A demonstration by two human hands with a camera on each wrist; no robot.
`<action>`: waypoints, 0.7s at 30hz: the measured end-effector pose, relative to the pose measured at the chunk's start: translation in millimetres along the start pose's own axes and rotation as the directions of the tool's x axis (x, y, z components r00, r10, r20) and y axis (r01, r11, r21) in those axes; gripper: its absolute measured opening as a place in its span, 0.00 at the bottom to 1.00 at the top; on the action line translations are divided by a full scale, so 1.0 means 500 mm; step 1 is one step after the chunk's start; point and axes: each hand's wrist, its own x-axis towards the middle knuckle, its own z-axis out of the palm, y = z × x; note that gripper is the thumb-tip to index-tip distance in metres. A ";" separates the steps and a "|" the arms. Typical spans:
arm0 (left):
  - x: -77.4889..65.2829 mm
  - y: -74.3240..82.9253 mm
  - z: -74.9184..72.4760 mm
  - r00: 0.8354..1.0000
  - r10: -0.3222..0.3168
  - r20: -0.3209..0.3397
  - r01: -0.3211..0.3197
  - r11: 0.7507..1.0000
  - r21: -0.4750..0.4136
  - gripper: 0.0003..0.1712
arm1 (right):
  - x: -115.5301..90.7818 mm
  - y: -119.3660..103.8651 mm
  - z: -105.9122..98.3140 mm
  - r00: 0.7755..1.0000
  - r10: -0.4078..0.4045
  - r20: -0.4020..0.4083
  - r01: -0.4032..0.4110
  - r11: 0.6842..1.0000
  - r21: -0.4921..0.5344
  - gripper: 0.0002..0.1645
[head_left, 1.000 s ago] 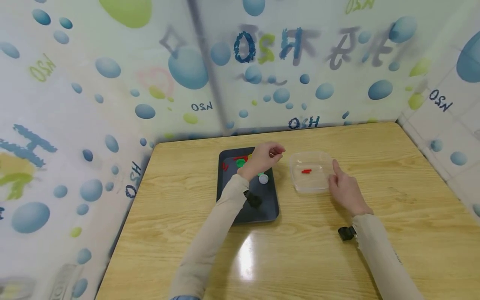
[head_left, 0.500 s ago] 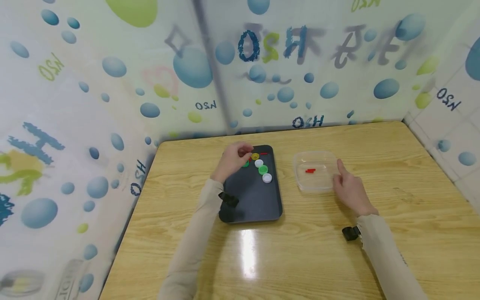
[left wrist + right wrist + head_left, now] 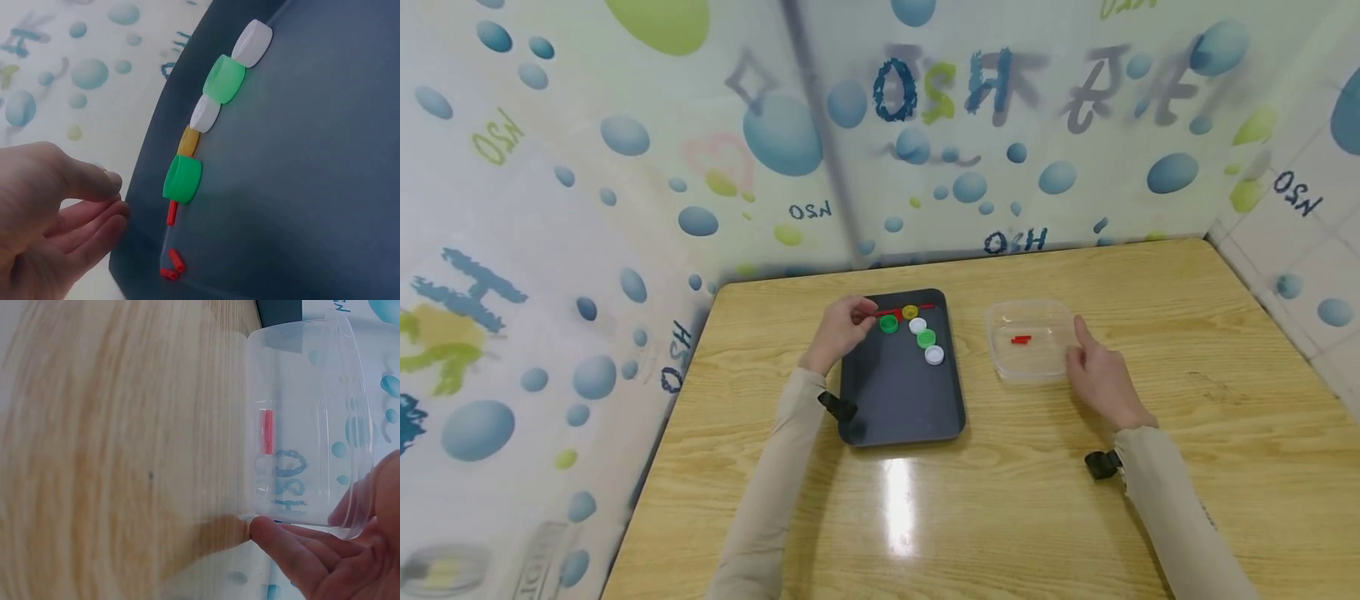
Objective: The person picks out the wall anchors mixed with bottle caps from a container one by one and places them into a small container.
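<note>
My left hand [image 3: 838, 332] hovers at the far left corner of a dark tray [image 3: 902, 408]. In the left wrist view its thumb and fingertips come close together with nothing visible between them, beside short red sticks [image 3: 177, 260] in the tray. Further along that edge stand a green bottle cap [image 3: 182, 179], a yellow cap [image 3: 189, 141], a white cap [image 3: 205, 114], a light green cap [image 3: 224, 79] and another white cap [image 3: 252, 44]. My right hand [image 3: 1103, 383] grips the right wall of a clear plastic container [image 3: 1030, 371], thumb at the rim. Red sticks [image 3: 1021, 339] lie inside it.
The tray and the container stand side by side on a wooden table [image 3: 1015, 500], with a narrow strip of wood between them. Behind the table's far edge hangs a patterned sheet [image 3: 865, 192].
My left hand has moved left, from over the tray's right edge near the container to the tray's far left corner, uncovering the caps. My right hand keeps its grip on the container.
</note>
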 end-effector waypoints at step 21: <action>0.008 -0.004 -0.013 0.995 0.022 0.096 -0.052 0.945 0.323 0.21 | -0.001 -0.001 -0.001 1.000 0.016 -0.008 -0.016 1.000 -0.002 0.36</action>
